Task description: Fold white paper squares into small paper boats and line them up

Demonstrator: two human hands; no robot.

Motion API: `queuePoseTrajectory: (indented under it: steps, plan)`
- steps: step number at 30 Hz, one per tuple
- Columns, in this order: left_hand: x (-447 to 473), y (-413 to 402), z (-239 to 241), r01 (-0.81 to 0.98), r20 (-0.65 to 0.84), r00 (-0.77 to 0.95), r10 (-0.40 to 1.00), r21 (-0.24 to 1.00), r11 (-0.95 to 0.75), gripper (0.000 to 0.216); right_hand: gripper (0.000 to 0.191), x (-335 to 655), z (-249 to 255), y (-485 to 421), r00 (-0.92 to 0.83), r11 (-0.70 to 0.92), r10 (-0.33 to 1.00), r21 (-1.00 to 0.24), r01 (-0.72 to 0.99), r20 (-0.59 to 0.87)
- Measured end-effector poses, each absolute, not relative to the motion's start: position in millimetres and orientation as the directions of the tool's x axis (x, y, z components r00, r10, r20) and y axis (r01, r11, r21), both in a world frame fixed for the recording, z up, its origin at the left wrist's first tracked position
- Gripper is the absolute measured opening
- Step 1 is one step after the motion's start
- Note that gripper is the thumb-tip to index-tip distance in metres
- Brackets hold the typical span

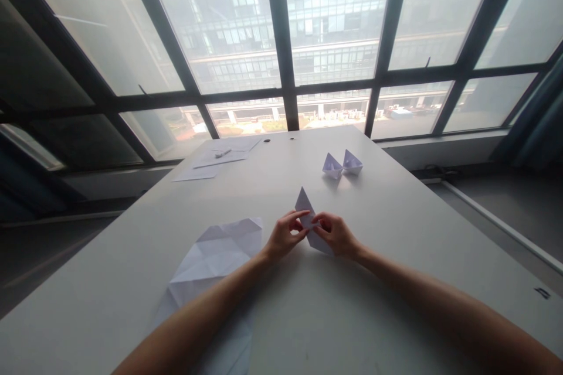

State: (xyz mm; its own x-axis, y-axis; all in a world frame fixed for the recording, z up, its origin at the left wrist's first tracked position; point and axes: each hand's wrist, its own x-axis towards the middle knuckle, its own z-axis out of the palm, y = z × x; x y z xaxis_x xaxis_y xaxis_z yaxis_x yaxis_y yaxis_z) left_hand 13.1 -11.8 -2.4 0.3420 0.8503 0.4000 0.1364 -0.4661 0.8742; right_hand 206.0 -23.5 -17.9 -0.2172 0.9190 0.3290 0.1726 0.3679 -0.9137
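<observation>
A folded piece of white paper (304,200), pointed at its far end, is held between my two hands over the middle of the table. My left hand (285,235) pinches its left edge, with the thumb and forefinger closed on it. On the other side my right hand (336,233) grips the same paper with its fingers bent together. The paper's lower corner shows below the fingers. Beyond the hands stand two folded paper boats (342,165), side by side. A large creased sheet (220,249) lies left of my left hand, partly covered by my left forearm.
The white table (387,211) reaches to the tall windows. Flat sheets of paper (206,165) lie at its far left, with a white pen (223,153) on top. Two round holes show near the far edge. A small dark mark (542,293) is at the right.
</observation>
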Motion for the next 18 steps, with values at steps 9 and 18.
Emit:
queuePoseTrajectory:
  steps: [9, 18]
  plan:
    - [10.4, -6.0, 0.1, 0.066, 0.264, 0.284, 0.922, 0.954, -0.293, 0.014, 0.020, 207.3, -18.7, -23.9, -0.320, 0.394, 0.890, -0.901, 0.179, 0.325]
    - [8.5, -2.5, -7.1, 0.102, 0.264, 0.342, 0.902, 0.943, -0.315, 0.010, 0.015, 209.0, -11.6, -23.9, -0.285, 0.478, 0.868, -0.841, 0.254, 0.407]
